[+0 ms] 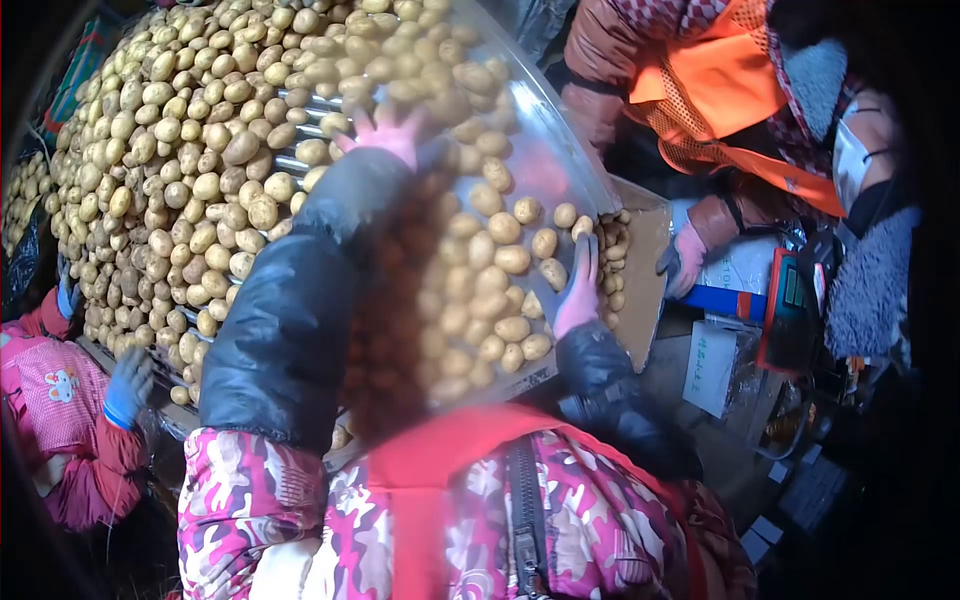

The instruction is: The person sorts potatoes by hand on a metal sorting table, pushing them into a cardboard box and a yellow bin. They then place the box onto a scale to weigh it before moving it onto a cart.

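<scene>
Potatoes cover a sorting table with metal rollers and a smooth metal chute. Stretched far forward over the rollers, my left hand wears a pink and grey glove, its fingers spread among the potatoes. My right hand, gloved the same way, reaches to the chute's right end. Its fingers are extended beside several loose potatoes, and it grips none that I can see. Just past that hand, more potatoes lie in a cardboard box. A smear on the lens blurs the middle.
At the right, a person in an orange vest has a gloved hand by a blue-handled device. A white package lies below it. Another person's blue glove is at the table's left edge.
</scene>
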{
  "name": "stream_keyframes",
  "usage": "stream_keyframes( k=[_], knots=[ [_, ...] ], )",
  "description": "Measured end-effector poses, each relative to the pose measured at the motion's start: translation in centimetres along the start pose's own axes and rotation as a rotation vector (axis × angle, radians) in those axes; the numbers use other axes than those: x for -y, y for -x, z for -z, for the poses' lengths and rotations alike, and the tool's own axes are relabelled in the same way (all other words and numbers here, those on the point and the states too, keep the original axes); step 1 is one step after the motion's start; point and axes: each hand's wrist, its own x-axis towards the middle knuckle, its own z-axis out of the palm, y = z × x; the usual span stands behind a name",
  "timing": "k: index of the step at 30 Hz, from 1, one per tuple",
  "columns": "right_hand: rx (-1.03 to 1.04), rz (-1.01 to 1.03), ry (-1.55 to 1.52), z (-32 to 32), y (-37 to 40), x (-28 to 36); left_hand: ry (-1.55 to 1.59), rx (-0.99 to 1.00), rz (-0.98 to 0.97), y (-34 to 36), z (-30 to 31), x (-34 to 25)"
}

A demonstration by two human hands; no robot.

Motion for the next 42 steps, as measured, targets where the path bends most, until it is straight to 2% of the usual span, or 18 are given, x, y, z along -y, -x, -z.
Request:
stream_keyframes(
  k=[2,3,4,5,7,10,13,17,18,21,22,23,26,29,34,37,39,42],
  knots=[
    [-0.034,0.118,0.054,-0.9,-1.7,-1.1,-0.052,-0.019,-0.154,1.6,-3.7,0.6],
    [-0.042,0.100,-0.111,-1.4,-2.5,-1.6,-0.118,-0.077,-0.239,4.4,-4.4,0.6],
    [-0.109,0.306,0.284,-1.2,-3.5,-2.7,-0.055,-0.093,-0.294,7.0,-4.5,0.8],
    [-0.147,0.324,0.408,-1.2,-4.2,-2.3,0.008,-0.114,-0.346,9.4,-4.5,1.0],
    [-0.148,0.395,0.498,-1.2,-5.8,-2.1,0.116,-0.008,-0.337,14.0,-4.4,1.9],
    [-0.015,0.491,0.590,-1.4,-7.3,-1.0,0.139,-0.015,-0.445,20.9,-2.9,3.3],
    [-0.035,0.500,0.543,-1.7,-6.7,-3.2,0.227,-0.054,-0.449,25.2,-3.1,6.8],
    [-0.171,0.391,0.255,-1.3,-3.5,-6.4,0.093,-0.265,-0.056,24.6,-3.3,11.8],
    [-0.159,0.293,0.226,-0.9,-2.5,-6.0,-0.096,-0.144,0.019,23.6,-3.7,12.2],
    [0.041,0.205,0.135,-0.1,-0.6,-2.2,-0.036,-0.078,0.058,18.2,-3.8,11.3],
    [0.011,0.220,0.393,-0.3,-0.7,-4.4,-0.029,-0.042,0.142,16.1,-4.3,11.2],
    [-0.004,0.285,0.371,-0.5,-0.6,-5.5,-0.023,-0.007,0.230,14.5,-5.0,11.1],
    [0.061,0.095,0.139,0.0,0.3,-2.5,-0.005,0.013,0.357,13.0,-4.9,10.1],
    [0.081,-0.027,-0.143,1.2,0.9,-5.0,0.036,-0.040,0.304,15.4,-6.0,10.0],
    [0.080,-0.434,-0.743,2.2,3.8,-0.4,-0.089,0.008,0.067,26.6,-6.2,8.7],
    [0.117,-0.055,-0.564,1.5,3.5,-8.5,-0.031,0.008,0.046,31.9,-7.2,8.9],
    [0.034,0.138,-0.079,2.0,4.3,-5.8,-0.008,-0.050,0.003,34.3,-9.0,10.2],
    [0.064,-0.429,-0.868,2.8,3.5,-4.0,-0.052,-0.053,0.013,35.3,-8.1,9.4]
  ],
)
